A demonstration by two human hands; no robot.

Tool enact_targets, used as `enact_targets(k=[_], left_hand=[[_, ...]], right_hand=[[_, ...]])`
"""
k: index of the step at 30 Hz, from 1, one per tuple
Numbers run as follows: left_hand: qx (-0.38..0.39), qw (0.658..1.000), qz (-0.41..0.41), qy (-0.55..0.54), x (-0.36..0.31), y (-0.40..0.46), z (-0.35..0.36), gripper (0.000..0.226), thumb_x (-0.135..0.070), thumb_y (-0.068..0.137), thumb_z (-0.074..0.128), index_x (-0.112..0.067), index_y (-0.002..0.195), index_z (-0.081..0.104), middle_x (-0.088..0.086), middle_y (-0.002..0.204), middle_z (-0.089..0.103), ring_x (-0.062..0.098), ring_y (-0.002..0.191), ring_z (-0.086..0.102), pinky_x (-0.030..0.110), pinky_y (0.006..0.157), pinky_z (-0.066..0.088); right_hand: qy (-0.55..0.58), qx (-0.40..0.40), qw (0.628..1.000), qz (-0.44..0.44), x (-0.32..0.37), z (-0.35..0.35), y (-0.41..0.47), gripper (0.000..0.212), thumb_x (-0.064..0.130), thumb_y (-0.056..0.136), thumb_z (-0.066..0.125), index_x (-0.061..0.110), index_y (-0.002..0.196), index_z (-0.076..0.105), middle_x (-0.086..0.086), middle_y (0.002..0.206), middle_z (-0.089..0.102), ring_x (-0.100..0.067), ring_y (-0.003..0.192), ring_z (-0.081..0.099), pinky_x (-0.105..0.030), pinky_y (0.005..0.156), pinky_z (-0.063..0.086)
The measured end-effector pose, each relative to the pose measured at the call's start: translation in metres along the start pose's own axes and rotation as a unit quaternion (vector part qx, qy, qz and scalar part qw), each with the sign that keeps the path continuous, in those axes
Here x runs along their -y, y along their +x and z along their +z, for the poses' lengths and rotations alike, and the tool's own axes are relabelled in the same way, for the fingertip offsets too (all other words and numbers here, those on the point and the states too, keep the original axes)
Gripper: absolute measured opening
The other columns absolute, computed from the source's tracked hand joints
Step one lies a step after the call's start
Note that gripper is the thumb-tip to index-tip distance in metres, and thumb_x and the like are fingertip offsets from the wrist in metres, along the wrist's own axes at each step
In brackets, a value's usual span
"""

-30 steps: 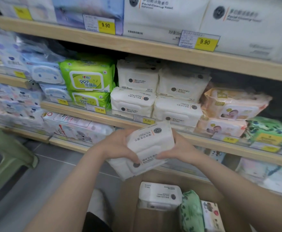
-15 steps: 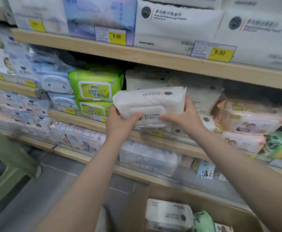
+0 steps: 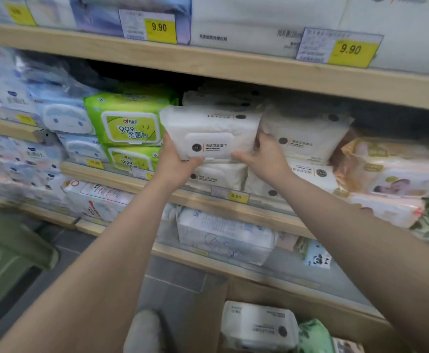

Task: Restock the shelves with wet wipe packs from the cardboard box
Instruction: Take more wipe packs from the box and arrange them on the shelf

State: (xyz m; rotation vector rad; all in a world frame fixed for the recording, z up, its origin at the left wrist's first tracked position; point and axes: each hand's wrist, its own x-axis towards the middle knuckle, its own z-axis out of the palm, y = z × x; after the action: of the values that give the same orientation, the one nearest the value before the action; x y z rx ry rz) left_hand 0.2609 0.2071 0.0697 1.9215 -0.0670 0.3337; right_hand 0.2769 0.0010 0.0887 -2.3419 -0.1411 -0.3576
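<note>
A white wet wipe pack [image 3: 209, 131] with a flip lid is at the front of the middle shelf [image 3: 259, 212], above another white pack [image 3: 218, 175]. My left hand [image 3: 175, 163] grips its lower left corner and my right hand [image 3: 265, 156] grips its lower right corner. More white packs [image 3: 307, 138] are stacked to its right. At the bottom of the view stands the cardboard box [image 3: 208, 314], with one white pack [image 3: 259, 324] and a green pack [image 3: 312, 337] inside.
Green wipe packs [image 3: 128, 123] sit just left of the held pack, blue ones [image 3: 63, 117] further left, peach baby wipe packs [image 3: 396, 171] to the right. The upper shelf board [image 3: 233, 64] hangs close above. A green stool [image 3: 7, 253] stands on the floor at left.
Both hands have lifted the white pack from above the box up to the middle shelf and pushed it in on top of the stacked white packs.
</note>
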Motion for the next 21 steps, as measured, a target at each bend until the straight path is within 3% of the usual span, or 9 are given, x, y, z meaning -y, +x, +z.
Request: enact_targets(k=[3, 6, 10, 13, 17, 19, 21], left_hand=[[-0.027, 0.997, -0.054, 0.045, 0.006, -0.028, 0.009, 0.082, -0.028, 0.081, 0.069, -0.013, 0.145, 0.019, 0.006, 0.143, 0.04, 0.025, 0.132, 0.037, 0.039, 0.108, 0.034], [0.041, 0.99, -0.12, 0.061, 0.032, -0.086, 0.03, 0.08, -0.036, 0.09, 0.058, -0.012, 0.15, 0.011, 0.009, 0.153, 0.027, 0.025, 0.14, 0.027, 0.042, 0.113, 0.028], [0.155, 0.964, -0.133, 0.168, 0.073, -0.168, 0.067, 0.068, -0.032, 0.094, 0.051, -0.009, 0.149, 0.017, 0.018, 0.149, 0.03, 0.031, 0.137, 0.029, 0.039, 0.11, 0.028], [0.198, 0.952, -0.155, 0.177, 0.097, -0.231, 0.092, 0.068, -0.032, 0.094, 0.051, -0.016, 0.15, 0.016, 0.015, 0.149, 0.03, 0.031, 0.136, 0.03, 0.039, 0.111, 0.028], [0.255, 0.931, -0.092, 0.244, 0.134, -0.285, 0.108, 0.078, -0.032, 0.091, 0.05, -0.031, 0.149, -0.002, 0.001, 0.158, 0.005, 0.023, 0.141, 0.02, 0.043, 0.109, 0.035], [0.251, 0.927, -0.077, 0.266, 0.144, -0.294, 0.108, 0.076, -0.028, 0.095, 0.044, -0.03, 0.148, -0.009, -0.004, 0.158, -0.009, 0.019, 0.14, 0.024, 0.032, 0.098, 0.044], [0.236, 0.938, -0.078, 0.24, 0.15, -0.298, 0.108, 0.074, -0.022, 0.097, 0.04, -0.028, 0.148, -0.012, -0.006, 0.159, -0.007, 0.015, 0.139, 0.027, 0.019, 0.093, 0.041]], right_hand=[[-0.015, 0.013, 1.0, -0.014, 0.0, -0.017, -0.039, 0.062, 0.033, 0.083, 0.07, 0.009, 0.134, 0.046, -0.005, 0.114, 0.047, -0.015, 0.105, 0.047, -0.023, 0.088, 0.037], [-0.035, 0.042, 0.998, -0.038, -0.014, -0.035, -0.09, 0.054, 0.026, 0.088, 0.065, 0.008, 0.136, 0.046, -0.01, 0.128, 0.05, -0.019, 0.117, 0.049, -0.019, 0.094, 0.035], [-0.061, 0.104, 0.992, -0.03, -0.06, -0.048, -0.163, 0.047, 0.023, 0.088, 0.065, 0.01, 0.131, 0.051, -0.009, 0.122, 0.054, -0.021, 0.11, 0.054, -0.024, 0.092, 0.04], [-0.066, 0.144, 0.987, 0.006, -0.102, -0.04, -0.217, 0.045, 0.022, 0.086, 0.067, 0.01, 0.128, 0.054, -0.007, 0.117, 0.055, -0.019, 0.11, 0.053, -0.012, 0.086, 0.03], [-0.089, 0.242, 0.965, 0.053, -0.158, -0.002, -0.272, 0.051, 0.032, 0.086, 0.065, 0.017, 0.133, 0.048, 0.002, 0.125, 0.05, -0.015, 0.12, 0.049, -0.019, 0.094, 0.035], [-0.12, 0.294, 0.946, 0.062, -0.179, 0.022, -0.287, 0.058, 0.034, 0.085, 0.065, 0.02, 0.137, 0.043, 0.003, 0.132, 0.045, -0.016, 0.124, 0.045, -0.025, 0.099, 0.038], [-0.146, 0.327, 0.932, 0.048, -0.191, 0.044, -0.289, 0.066, 0.033, 0.083, 0.067, 0.02, 0.14, 0.038, 0.002, 0.139, 0.04, -0.018, 0.125, 0.043, -0.027, 0.102, 0.037]])
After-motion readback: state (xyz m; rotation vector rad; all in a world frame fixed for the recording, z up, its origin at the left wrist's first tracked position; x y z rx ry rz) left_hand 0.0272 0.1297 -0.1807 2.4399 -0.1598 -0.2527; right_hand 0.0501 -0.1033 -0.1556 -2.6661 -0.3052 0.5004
